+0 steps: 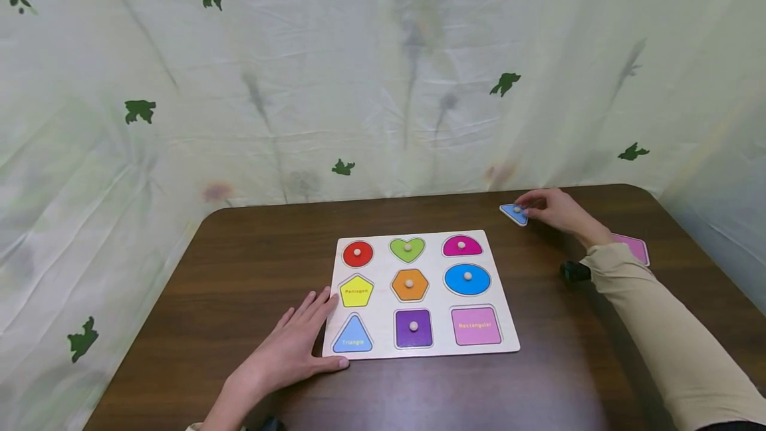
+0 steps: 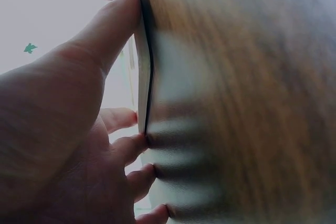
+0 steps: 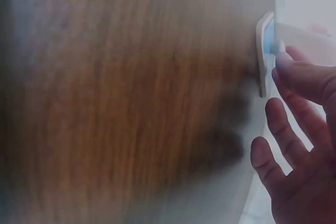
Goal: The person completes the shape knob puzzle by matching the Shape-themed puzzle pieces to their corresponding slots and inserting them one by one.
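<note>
A white shape-puzzle board lies on the table, with pegged pieces in most recesses. Its pentagon recess, triangle recess and rectangle recess show printed words and no knob. My left hand rests at the board's lower left corner, fingers spread along the left side, thumb by the near edge. Beyond the board's far right corner, my right hand pinches the small knob of a blue triangle piece. In the right wrist view, thumb and index finger meet on that knob; the other fingers are off the piece.
A pink piece lies on the table to the right, partly hidden by the right forearm. The brown wooden table ends in rounded far corners. A pale curtain with leaf prints hangs behind it.
</note>
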`<move>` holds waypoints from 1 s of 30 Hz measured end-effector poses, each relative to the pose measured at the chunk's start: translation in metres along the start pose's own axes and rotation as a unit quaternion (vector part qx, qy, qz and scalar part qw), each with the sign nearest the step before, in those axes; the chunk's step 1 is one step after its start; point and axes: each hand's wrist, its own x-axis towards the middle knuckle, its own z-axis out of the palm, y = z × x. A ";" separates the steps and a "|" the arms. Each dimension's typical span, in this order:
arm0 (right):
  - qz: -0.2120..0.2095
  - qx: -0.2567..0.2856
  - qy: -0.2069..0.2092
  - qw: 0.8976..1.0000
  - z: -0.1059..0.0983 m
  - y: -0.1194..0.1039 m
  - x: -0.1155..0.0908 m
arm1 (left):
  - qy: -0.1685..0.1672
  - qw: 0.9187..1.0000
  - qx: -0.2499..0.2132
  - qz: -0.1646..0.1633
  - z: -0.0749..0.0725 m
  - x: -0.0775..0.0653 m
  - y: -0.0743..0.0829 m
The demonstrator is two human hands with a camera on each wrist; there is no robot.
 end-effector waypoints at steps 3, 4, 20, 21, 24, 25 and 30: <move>0.008 -0.008 -0.007 1.000 0.002 0.001 0.001 | 0.000 1.000 -0.001 0.000 0.000 0.000 0.000; 0.008 -0.011 -0.009 1.000 0.002 0.001 0.002 | 0.000 1.000 -0.001 0.000 0.000 0.000 0.000; 0.025 -0.015 -0.005 1.000 0.006 -0.002 0.005 | 0.002 1.000 0.004 0.001 0.000 0.000 0.001; 0.024 -0.015 -0.004 1.000 0.006 -0.002 0.004 | 0.001 1.000 0.004 0.002 0.000 0.000 0.001; 0.017 -0.018 0.002 1.000 0.008 -0.002 0.002 | 0.000 1.000 0.004 0.001 -0.001 0.000 0.002; 0.015 -0.019 0.004 1.000 0.008 -0.002 0.001 | 0.000 1.000 0.003 0.000 -0.001 0.000 0.002; 0.008 -0.022 0.010 1.000 0.011 -0.002 -0.003 | 0.001 1.000 0.003 0.003 -0.001 -0.001 0.002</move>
